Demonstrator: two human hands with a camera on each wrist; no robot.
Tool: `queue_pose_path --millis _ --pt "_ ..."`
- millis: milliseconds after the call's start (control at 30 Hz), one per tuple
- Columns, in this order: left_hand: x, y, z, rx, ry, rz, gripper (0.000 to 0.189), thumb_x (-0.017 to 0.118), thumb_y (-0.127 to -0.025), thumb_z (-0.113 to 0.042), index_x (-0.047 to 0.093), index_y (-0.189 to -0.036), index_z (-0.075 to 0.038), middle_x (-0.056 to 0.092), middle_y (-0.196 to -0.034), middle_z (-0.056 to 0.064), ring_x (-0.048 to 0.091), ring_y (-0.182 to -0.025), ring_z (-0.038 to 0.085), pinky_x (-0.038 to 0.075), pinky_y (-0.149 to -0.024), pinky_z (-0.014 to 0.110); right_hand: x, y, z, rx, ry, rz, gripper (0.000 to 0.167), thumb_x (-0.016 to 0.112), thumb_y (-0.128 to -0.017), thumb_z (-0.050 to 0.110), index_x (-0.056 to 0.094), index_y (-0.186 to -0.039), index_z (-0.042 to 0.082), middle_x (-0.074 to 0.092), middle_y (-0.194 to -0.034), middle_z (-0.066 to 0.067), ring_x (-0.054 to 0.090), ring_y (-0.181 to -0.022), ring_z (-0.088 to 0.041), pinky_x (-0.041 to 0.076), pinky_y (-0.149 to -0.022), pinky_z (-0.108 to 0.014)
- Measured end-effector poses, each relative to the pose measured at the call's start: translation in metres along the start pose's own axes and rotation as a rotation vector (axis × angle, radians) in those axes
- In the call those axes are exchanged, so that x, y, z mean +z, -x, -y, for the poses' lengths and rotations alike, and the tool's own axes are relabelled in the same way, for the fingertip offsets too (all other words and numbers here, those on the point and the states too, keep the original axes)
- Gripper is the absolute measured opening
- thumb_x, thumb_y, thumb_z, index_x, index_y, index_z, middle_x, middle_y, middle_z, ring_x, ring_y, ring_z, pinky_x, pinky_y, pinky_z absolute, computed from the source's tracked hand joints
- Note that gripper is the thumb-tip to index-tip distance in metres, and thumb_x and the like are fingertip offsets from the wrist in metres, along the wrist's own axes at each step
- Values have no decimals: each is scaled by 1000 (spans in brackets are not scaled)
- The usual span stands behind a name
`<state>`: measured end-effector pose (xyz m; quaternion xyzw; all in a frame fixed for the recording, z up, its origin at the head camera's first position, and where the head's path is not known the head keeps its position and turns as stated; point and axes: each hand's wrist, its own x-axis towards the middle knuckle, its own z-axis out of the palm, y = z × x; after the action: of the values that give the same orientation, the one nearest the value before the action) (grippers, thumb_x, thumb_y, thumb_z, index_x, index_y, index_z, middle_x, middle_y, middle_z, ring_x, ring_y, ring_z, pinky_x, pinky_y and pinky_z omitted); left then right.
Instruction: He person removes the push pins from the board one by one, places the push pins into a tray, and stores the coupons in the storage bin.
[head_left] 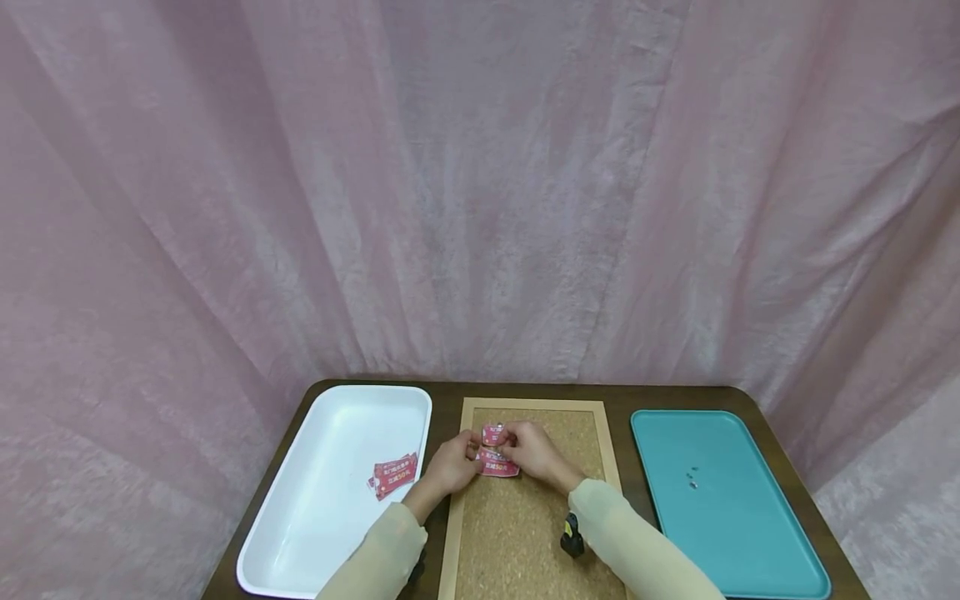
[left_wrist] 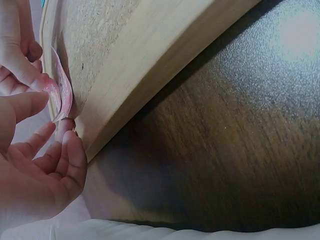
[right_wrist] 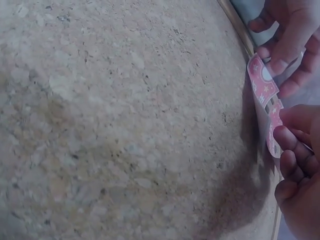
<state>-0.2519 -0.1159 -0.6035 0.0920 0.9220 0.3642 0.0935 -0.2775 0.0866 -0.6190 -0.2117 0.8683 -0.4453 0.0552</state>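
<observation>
Two pink paper coupons lie one above the other near the top left of a corkboard. The fingertips of my left hand hold the left edge of the lower coupon. Over its right part, my right hand pinches the paper with thumb and forefinger. The upper coupon sits just above, partly behind the right fingers. In the right wrist view a pink coupon bows up off the cork between both hands. Whether a pin is between the right fingertips is hidden.
A white tray on the left contains several more pink coupons. On the right, a teal tray holds small shiny pieces. The corkboard has a raised wooden frame. Behind the dark table hangs a pink curtain.
</observation>
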Motion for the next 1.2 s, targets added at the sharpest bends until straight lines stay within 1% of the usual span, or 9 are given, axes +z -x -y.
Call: queue_pose_path --millis 133,300,400,600,700,867,967,1033,1200 --pt "2 0 -1 -1 -7 0 34 75 -91 -10 66 -123 -4 69 -95 4 63 -87 19 52 -77 41 3 1 -4 14 7 1 6 73 -93 -1 72 -90 4 65 -75 0 53 -66 -4 45 -57 -20" --pt "3 1 -2 0 -15 2 34 75 -90 -8 66 -123 -5 68 -91 2 60 -83 18 48 -73 38 6 2 -6 44 36 15 6 73 -92 -2 73 -91 4 64 -77 2 53 -68 -6 44 -59 -22" --pt "4 1 0 12 -18 0 33 74 -91 -7 65 -122 -5 67 -90 2 59 -81 17 47 -71 36 8 1 -6 60 59 13 7 73 -92 -1 73 -90 6 64 -76 3 53 -68 -6 44 -59 -22" --pt "4 1 2 21 -32 -5 34 74 -91 -8 65 -123 -5 64 -87 0 56 -78 16 44 -69 35 13 -1 -4 58 106 -2 6 72 -92 0 72 -89 4 64 -76 0 53 -65 -6 44 -57 -21" --pt "4 2 2 26 -32 -7 34 74 -91 -8 65 -123 -4 62 -86 0 55 -76 15 43 -67 34 15 0 0 74 128 -8 5 71 -93 0 73 -90 3 64 -77 0 53 -66 -6 44 -58 -21" --pt "4 2 2 27 -33 -9 31 73 -92 -9 65 -122 -6 61 -80 -1 52 -69 14 40 -63 32 18 3 7 54 229 -31 5 73 -95 3 75 -93 7 66 -83 2 53 -71 -7 46 -61 -23" --pt "4 3 3 30 -38 -6 30 72 -93 -9 66 -122 -7 60 -77 -2 51 -66 13 38 -60 30 20 4 9 38 316 -49 6 75 -95 6 76 -92 11 66 -85 2 52 -72 -7 46 -62 -25" --pt "4 3 3 36 -44 -4 31 71 -94 -9 66 -124 -8 59 -77 -3 50 -65 12 37 -60 29 20 5 10 43 350 -60 6 76 -96 9 76 -91 13 67 -85 3 52 -72 -6 46 -62 -24" --pt "6 4 3 48 -58 1 34 70 -96 -10 67 -130 -11 56 -73 -5 46 -62 11 33 -57 28 17 4 11 90 325 -63 4 76 -96 11 78 -92 11 69 -82 5 53 -68 -5 46 -59 -24"
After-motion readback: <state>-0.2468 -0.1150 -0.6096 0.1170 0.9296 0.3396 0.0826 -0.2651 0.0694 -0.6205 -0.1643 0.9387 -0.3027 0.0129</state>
